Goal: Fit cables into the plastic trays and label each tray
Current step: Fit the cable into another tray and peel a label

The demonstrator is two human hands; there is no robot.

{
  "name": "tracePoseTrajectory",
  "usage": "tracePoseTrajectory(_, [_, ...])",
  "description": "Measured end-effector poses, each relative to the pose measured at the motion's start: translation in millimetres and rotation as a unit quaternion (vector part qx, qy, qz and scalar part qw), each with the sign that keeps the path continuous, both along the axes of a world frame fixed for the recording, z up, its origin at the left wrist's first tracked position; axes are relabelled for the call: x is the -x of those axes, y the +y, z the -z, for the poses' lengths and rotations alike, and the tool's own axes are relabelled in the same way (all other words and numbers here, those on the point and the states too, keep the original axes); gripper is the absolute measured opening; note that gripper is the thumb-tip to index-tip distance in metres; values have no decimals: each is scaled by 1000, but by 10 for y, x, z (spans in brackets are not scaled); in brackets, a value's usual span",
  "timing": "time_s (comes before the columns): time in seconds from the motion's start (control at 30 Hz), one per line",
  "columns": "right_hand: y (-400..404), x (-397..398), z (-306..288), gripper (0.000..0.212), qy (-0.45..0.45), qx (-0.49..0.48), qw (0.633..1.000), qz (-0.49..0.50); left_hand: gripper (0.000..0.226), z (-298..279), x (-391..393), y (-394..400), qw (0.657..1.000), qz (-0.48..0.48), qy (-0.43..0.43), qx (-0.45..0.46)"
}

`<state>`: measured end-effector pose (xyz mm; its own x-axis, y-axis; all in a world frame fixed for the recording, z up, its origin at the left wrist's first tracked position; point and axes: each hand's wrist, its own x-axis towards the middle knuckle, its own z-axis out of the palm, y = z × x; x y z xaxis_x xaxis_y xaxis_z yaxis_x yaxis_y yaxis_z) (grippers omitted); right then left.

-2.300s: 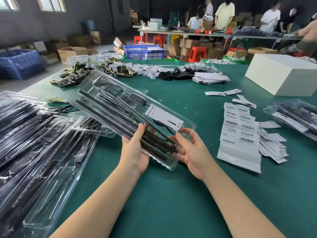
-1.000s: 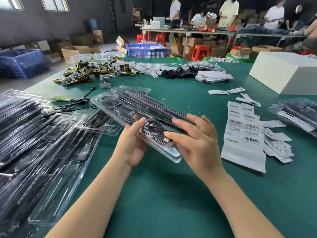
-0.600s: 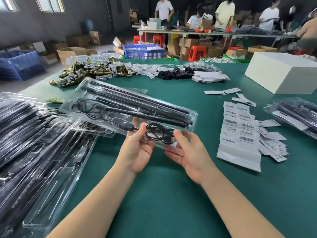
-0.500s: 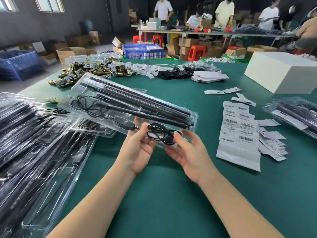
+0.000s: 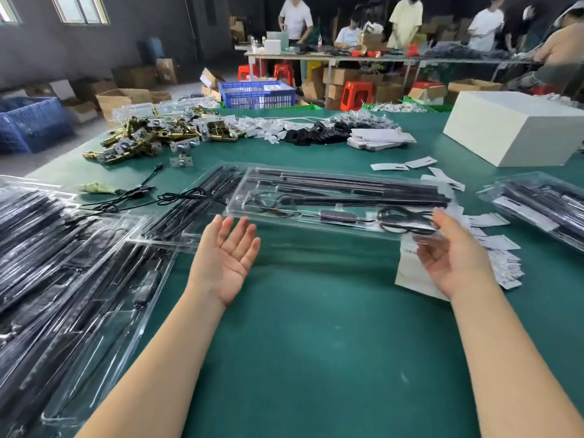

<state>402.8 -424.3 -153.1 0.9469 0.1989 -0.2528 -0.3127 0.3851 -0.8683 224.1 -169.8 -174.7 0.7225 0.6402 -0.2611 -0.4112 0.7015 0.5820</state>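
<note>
Hands (image 5: 335, 257) at clear tray (image 5: 316, 216)

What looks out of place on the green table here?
A loose black cable lies bare on the table, outside any tray. The clear tray is held only at its right end by the right hand; the left hand is off it.

Even, diffuse light over the green desk (image 5: 316, 358); soft shadow beneath the clear tray (image 5: 316, 213), which carries pale glare streaks. Daylight enters by windows (image 5: 80, 9) upper left; the back wall stays dim. Wide-angle bowing at the edges. Slight motion blur on the hands' fingertips (image 5: 429, 248) and on the far workers (image 5: 406, 20).
</note>
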Motion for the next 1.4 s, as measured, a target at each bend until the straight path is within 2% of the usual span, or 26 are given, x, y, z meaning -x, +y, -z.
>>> tracePoseTrajectory(0.13, [-136,-73,1,17,-3,10,999,-35,38,-8,-21,-37,999,24,39,-10])
tracePoseTrajectory(0.27, [-134,-51,-21,17,1,14,999,-42,24,-13,-4,-1,992,37,85,-83])
tracePoseTrajectory(0.37, [-119,-33,-73,40,-6,-75,997,-26,11,-36,8,-11,992,71,78,-74])
tracePoseTrajectory(0.4, [-123,-37,-104,47,-11,-76,997,-18,9,-31,1,-38,993,70,77,-63])
tracePoseTrajectory(0.43, [-130,-39,-123,52,-33,-33,999,0,9,-22,-15,-72,994,62,73,-51])
tracePoseTrajectory(0.47, [-136,-43,-119,54,-75,65,995,26,9,-8,-30,-107,996,51,65,-39])
tracePoseTrajectory(0.5, [-142,-54,-90,55,-127,208,968,60,9,3,-43,-139,997,40,56,-29])
tracePoseTrajectory(0.57, [-172,-77,7,58,-218,495,834,108,16,18,-68,-185,999,19,39,-14])
tracePoseTrajectory(0.6, [-176,-79,42,66,-219,582,777,102,19,26,-79,-198,999,12,33,-9])
tracePoseTrajectory(0.63, [-180,-73,73,78,-196,638,741,78,19,31,-84,-213,1000,10,25,-8])
tracePoseTrajectory(0.67, [-172,-56,88,92,-165,672,720,42,16,34,-87,-228,1000,12,15,-11])
tracePoseTrajectory(0.73, [-152,-43,105,108,-117,694,710,-26,11,42,-84,-252,1000,16,1,-25])
tracePoseTrajectory(0.8, [-146,-56,130,117,-106,678,726,-50,12,41,-76,-268,999,17,-1,-33])
tracePoseTrajectory(0.9, [-175,-124,144,122,-115,611,783,-3,16,46,-88,-299,999,24,0,-43])
tracePoseTrajectory(0.97, [-215,-187,154,112,-144,553,819,47,21,57,-97,-325,997,17,17,-77])
tracePoseTrajectory(1.0, [-226,-200,156,98,-166,518,836,78,24,64,-103,-335,994,9,29,-101])
tracePoseTrajectory(1.07, [-227,-205,161,70,-189,404,881,157,29,70,-105,-351,990,-7,42,-131])
tracePoseTrajectory(1.13, [-209,-186,125,70,-172,235,931,220,34,76,-109,-352,988,-13,53,-142])
tracePoseTrajectory(1.2, [-180,-151,68,75,-154,101,952,246,42,76,-110,-334,987,-12,75,-142])
tracePoseTrajectory(1.3, [-88,-103,33,70,-148,16,967,206,58,119,-129,-279,986,-1,95,-139])
tracePoseTrajectory(1.4, [69,-21,70,59,-155,24,982,105,58,190,-163,-284,969,25,134,-208])
